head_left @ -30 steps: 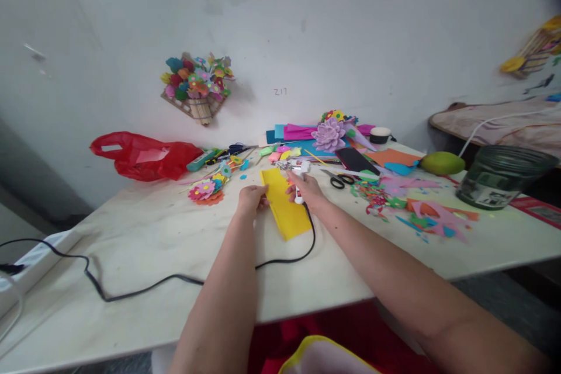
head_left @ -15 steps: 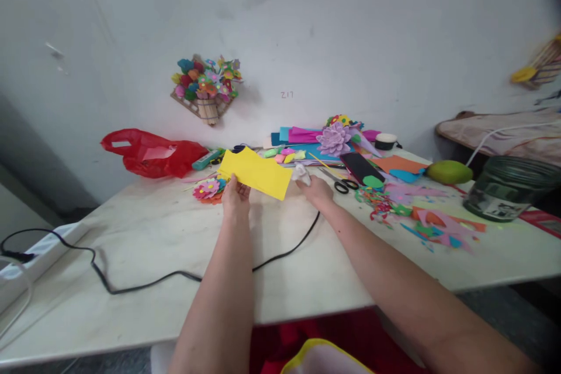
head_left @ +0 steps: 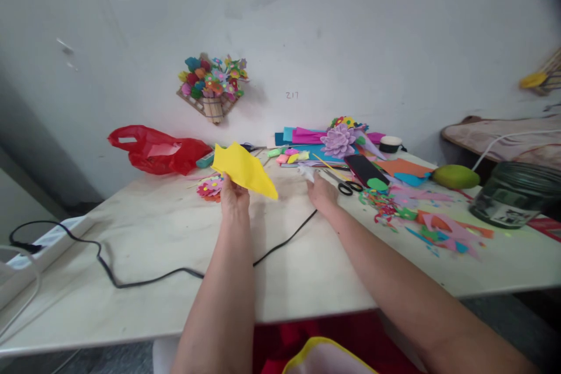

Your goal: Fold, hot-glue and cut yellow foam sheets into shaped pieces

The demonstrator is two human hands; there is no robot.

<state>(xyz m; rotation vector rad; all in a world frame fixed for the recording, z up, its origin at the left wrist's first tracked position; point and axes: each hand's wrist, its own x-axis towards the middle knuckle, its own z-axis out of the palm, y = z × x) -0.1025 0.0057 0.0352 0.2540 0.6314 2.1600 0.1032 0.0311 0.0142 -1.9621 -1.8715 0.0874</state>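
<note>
My left hand [head_left: 235,194] pinches a yellow craft foam sheet [head_left: 245,169] by its lower left part, holding it up off the table. Its top edge is cut in curves and its right end sags to a point. Behind that hand lie layered pink and orange foam flowers [head_left: 210,187]. My right hand [head_left: 323,191] is closed, low over the table, around a white glue gun [head_left: 307,172]; only its white front shows and the grip is hidden. A black cord [head_left: 287,241] runs to this hand. Black-handled scissors [head_left: 346,187] lie just right of it.
Foam scraps [head_left: 433,234], a phone [head_left: 366,170], a green fruit [head_left: 456,176] and a glass jar [head_left: 504,196] occupy the right side. A lilac foam flower [head_left: 338,140] stands at the back. At left are a red plastic bag [head_left: 162,152] and a power strip [head_left: 52,248].
The yellow sheet has turned and bent, its right end now narrower and further from my right hand. My right hand has lowered slightly with the glue gun. The view has shifted a little left.
</note>
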